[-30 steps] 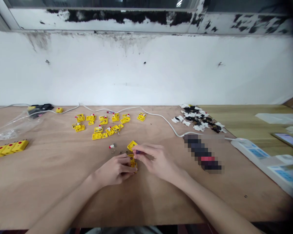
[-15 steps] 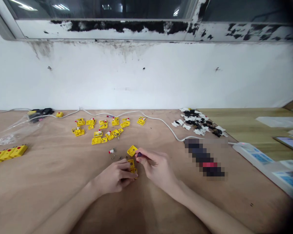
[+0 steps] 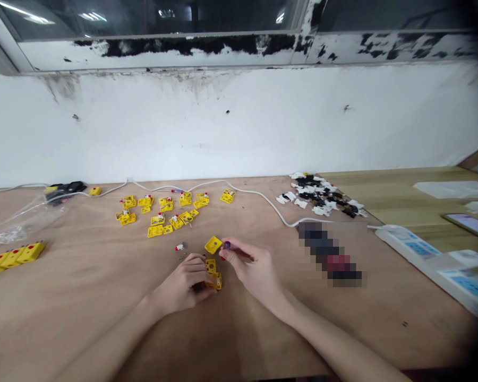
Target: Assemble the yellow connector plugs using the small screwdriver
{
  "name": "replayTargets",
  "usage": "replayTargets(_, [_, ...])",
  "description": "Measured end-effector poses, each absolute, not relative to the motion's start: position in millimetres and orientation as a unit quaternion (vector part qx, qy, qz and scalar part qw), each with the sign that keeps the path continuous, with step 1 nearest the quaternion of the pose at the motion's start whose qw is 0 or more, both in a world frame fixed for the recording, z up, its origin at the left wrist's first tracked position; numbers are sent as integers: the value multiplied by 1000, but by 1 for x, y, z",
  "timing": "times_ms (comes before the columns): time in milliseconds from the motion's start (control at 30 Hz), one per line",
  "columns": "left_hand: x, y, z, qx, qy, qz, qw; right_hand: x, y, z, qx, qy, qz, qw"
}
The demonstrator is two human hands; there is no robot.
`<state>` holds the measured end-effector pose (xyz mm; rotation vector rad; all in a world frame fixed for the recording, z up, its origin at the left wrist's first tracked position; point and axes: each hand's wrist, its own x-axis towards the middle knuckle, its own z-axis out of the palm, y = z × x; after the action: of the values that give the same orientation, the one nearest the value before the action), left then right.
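My left hand (image 3: 187, 284) is closed around the near edge of a small yellow plastic casing (image 3: 218, 281), thumb and fingers gripping it on the table. Just beyond it lies a yellow inner piece (image 3: 211, 265) with a round hole. My right hand (image 3: 258, 265) pinches what looks like a small screwdriver with a dark purple end (image 3: 227, 245); its tip is hidden by the fingers. An open yellow half-shell (image 3: 213, 244) rests right by those fingertips. A white part with a red button (image 3: 179, 247) lies farther left, near a few tiny metal bits (image 3: 182, 257).
Several opened yellow casings (image 3: 155, 231) are spread behind my hands. Finished-looking yellow boxes (image 3: 14, 257) stand in a row at left. A white cable (image 3: 263, 197) runs along the back to a power strip (image 3: 422, 260). Black and white pieces (image 3: 318, 193) are heaped at back right.
The left fingers have shifted on the casing, baring more of it. My right hand has stayed by the half-shell, still pinching the screwdriver. The whole view has shifted slightly.
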<state>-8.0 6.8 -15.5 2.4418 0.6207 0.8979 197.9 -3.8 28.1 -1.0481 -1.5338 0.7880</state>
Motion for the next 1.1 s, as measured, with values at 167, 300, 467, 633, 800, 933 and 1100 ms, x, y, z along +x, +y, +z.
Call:
replayTargets(167, [-2, 7, -15, 887, 253, 314, 225, 201, 5, 16, -431, -604, 381, 552])
replayTargets(300, [4, 6, -15, 884, 272, 311, 219, 205, 19, 10, -427, -517, 442, 596])
replayTargets(467, [-15, 16, -4, 859, 341, 346, 161, 215, 33, 13, -451, -429, 458, 634])
replayTargets(633, [-64, 45, 2, 833, 447, 317, 75, 218, 32, 13, -462, -444, 464, 612])
replayTargets(800, [-82, 58, -3, 842, 471, 248, 90, 209, 24, 11, -449, -484, 472, 585])
replayTargets(933, [-80, 56, -1, 840, 480, 240, 79, 206, 20, 10, -446, -491, 476, 577])
replayTargets(1100, [-81, 50, 11, 856, 458, 211, 111, 206, 20, 9, -450, -474, 486, 581])
